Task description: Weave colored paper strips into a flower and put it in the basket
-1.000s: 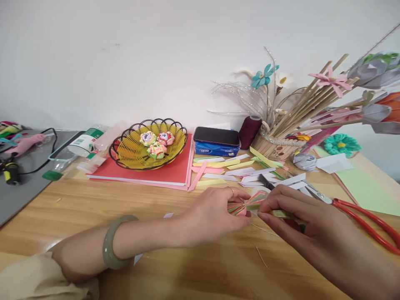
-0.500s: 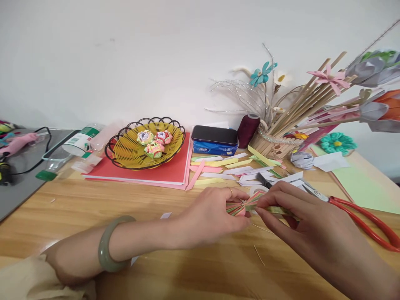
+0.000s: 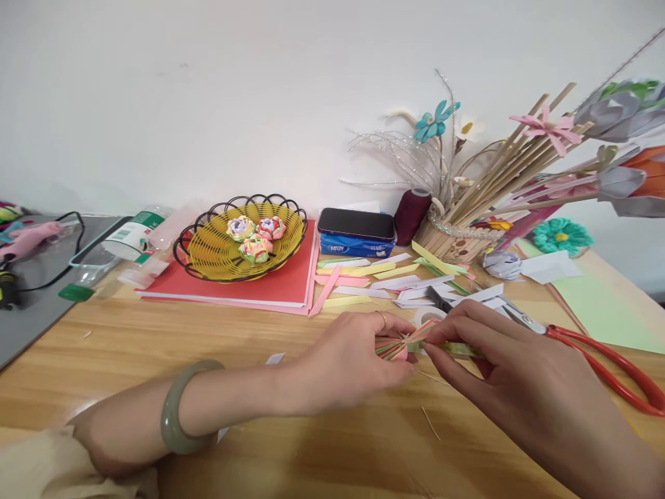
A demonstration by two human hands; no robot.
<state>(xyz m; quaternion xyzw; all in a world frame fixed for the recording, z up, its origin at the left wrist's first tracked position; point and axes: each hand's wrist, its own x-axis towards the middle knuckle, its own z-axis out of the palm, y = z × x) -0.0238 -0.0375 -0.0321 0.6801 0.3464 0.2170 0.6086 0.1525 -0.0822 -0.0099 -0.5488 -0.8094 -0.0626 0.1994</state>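
Note:
A bundle of striped pink, green and orange folded paper strips is held over the table between both hands. It narrows at its middle and fans out to each side. My left hand is closed around its left end, with the fingertips partly hidden behind the paper. From the right, my right hand pinches the other side between thumb and fingers, and the greenish strip ends show beneath its palm. Just behind the bundle lies a white tape roll. Red-handled scissors rest beyond my right hand, their blades pointing back left.
Loose coloured paper strips are scattered behind the hands. A yellow woven basket with paper flowers sits on red paper. A phone, a maroon thread spool and a stick-filled pot stand along the back.
Both hands keep their hold on the paper bundle with almost no movement. The view has shifted very slightly.

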